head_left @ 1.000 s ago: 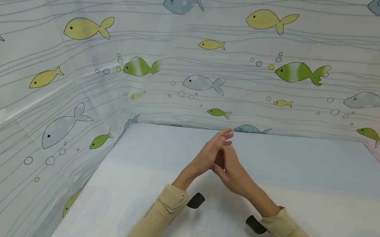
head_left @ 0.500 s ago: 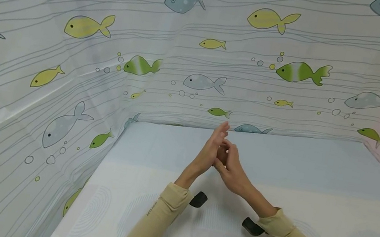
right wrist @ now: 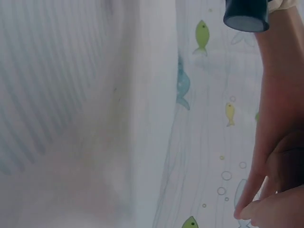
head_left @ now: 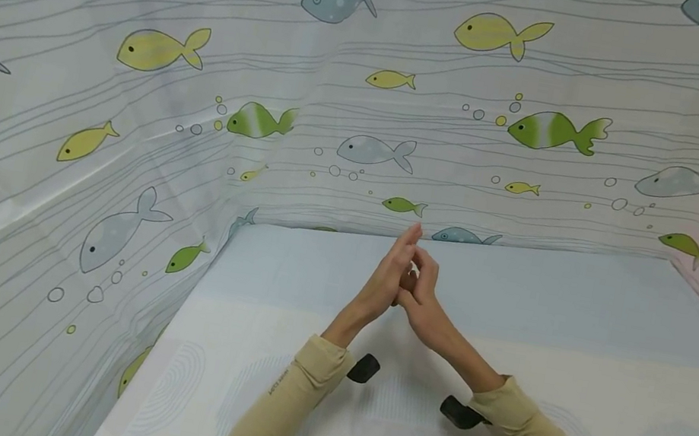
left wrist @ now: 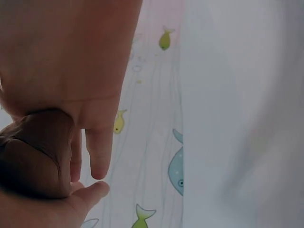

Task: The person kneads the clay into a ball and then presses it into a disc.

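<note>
Right hand (head_left: 430,307), fingers bent, has drawn nearer the straight-fingered left hand (head_left: 385,278); right grip unclear.

One hand (left wrist: 71,57) meets another hand (left wrist: 42,211) before fish-printed sheeting (left wrist: 147,99).

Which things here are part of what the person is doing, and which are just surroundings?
Part of it:
- left hand, touching the right
- right hand, its fingers bent

Whether anything sits between them is hidden.

Just surroundings:
- covered table
- fish-print sheet
- black wrist pieces, worn at the cuffs
</note>
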Tool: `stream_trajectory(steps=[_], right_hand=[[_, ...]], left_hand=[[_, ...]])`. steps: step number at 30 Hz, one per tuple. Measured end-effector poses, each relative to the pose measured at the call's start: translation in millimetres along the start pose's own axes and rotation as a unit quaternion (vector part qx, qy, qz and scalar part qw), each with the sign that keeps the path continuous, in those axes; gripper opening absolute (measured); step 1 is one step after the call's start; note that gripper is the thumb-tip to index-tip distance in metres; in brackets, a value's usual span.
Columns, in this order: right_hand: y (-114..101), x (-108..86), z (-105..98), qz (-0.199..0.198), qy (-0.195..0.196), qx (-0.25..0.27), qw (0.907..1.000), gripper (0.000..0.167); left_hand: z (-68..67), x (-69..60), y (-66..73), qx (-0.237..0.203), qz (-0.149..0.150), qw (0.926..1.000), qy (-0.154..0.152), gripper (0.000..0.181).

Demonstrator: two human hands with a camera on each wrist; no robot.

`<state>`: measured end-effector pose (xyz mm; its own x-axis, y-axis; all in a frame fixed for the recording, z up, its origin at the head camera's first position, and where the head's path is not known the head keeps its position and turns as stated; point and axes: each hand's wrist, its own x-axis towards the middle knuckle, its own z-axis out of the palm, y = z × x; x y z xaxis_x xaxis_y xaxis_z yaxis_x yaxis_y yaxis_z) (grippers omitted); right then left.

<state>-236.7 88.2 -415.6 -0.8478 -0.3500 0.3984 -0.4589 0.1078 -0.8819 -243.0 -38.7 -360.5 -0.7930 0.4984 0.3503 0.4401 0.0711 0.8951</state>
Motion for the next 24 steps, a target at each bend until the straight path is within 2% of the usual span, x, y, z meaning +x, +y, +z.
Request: stream_trajectory(steps=[3,7,10,14,18,24], right_hand=[[2.4,2.2,0.8,0.01,0.018,0.014,0.9997,0.078],[4.9,4.3,-0.9,0.027,0.042,0.041,0.9979,0.078],[6.5,5.6,-5.4,0.044,0.055,0.061,0.9957,0.069],[7.9,10.0,-12.5,0.084,0.079,0.091,0.9892,0.068],[9.1,14.4,-17.6,0.115,0.094,0.107,0.983,0.072],[9.3,15.9,-19.7,0.102,0.105,0.088,0.9853,0.07]], left_hand=[[1.2,-1.5,-1.6,0.005,-0.002,1.0,-0.001,0.068],[4.1,-3.4,-5.7,0.011,0.0,0.9999,-0.004,0.065],[10.2,-2.3,-21.2,0.014,0.004,0.9999,-0.001,0.062],[22.5,-2.0,-40.4,0.026,0.012,0.9995,-0.011,0.062],[32.4,-5.6,-41.8,0.045,0.021,0.9986,-0.017,0.07],[37.5,-12.0,-35.9,0.062,0.026,0.9977,0.001,0.08]])
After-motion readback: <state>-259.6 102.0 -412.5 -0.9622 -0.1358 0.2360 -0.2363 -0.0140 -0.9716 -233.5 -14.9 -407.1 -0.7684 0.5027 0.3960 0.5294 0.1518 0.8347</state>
